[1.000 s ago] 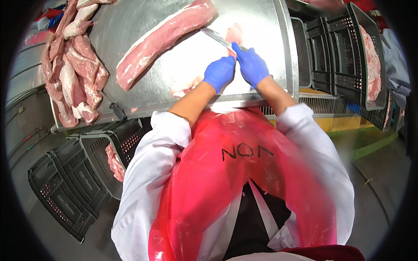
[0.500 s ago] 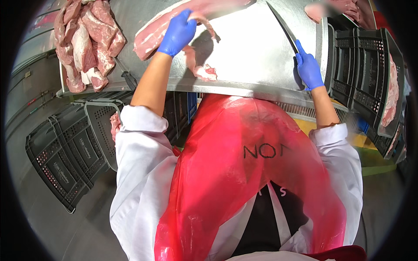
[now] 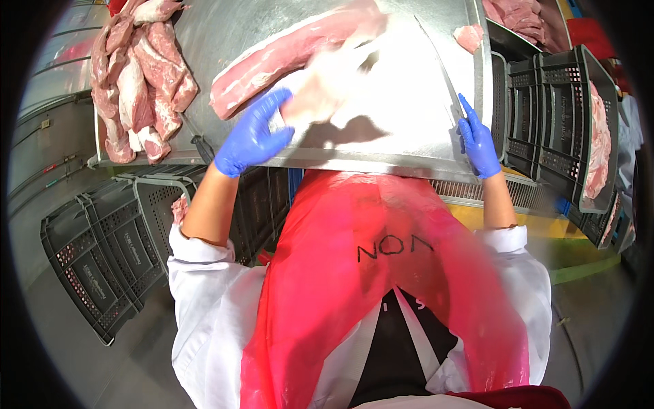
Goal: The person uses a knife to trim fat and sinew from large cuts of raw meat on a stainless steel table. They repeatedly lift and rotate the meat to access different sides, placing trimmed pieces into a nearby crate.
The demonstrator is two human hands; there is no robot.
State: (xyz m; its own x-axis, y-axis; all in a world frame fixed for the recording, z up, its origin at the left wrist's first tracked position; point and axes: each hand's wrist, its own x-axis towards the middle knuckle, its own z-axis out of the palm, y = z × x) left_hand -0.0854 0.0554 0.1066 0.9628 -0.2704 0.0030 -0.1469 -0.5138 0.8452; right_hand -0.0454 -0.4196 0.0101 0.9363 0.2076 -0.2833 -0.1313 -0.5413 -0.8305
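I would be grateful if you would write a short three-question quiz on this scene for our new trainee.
1. True or false: the left hand is open, with its fingers spread.
2. Fill in: in the picture, the pile of meat lies to the ____ of the long piece of meat.
3. Choose one: what holds the knife? A) the left hand B) the right hand C) both hands

Key: 1. True; 2. left; 3. B
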